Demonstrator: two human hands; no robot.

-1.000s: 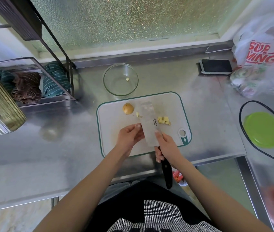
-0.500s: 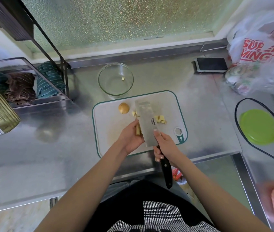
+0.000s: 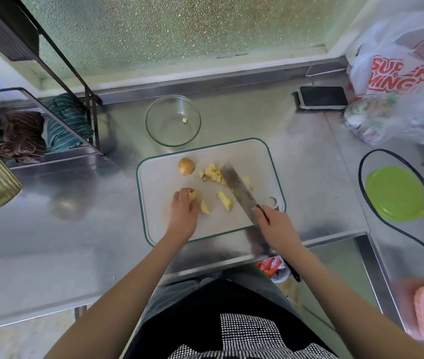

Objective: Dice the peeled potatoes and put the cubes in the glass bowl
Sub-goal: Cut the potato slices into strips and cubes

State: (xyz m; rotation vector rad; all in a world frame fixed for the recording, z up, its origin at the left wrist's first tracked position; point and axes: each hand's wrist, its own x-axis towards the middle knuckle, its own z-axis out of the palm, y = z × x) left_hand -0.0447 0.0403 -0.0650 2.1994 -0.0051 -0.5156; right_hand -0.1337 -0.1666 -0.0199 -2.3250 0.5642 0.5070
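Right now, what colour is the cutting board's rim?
The cutting board is white with a dark green rim, seen clearly in the head view.

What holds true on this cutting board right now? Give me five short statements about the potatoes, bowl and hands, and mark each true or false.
1. The glass bowl holds one potato cube. True.
2. The right hand holds the knife. True.
3. The left hand lies flat and empty. False: it holds a potato piece.
4. The whole potato sits on the steel counter. False: it is on the cutting board.
5. The pile of cubes lies in the bowl. False: it is on the board.
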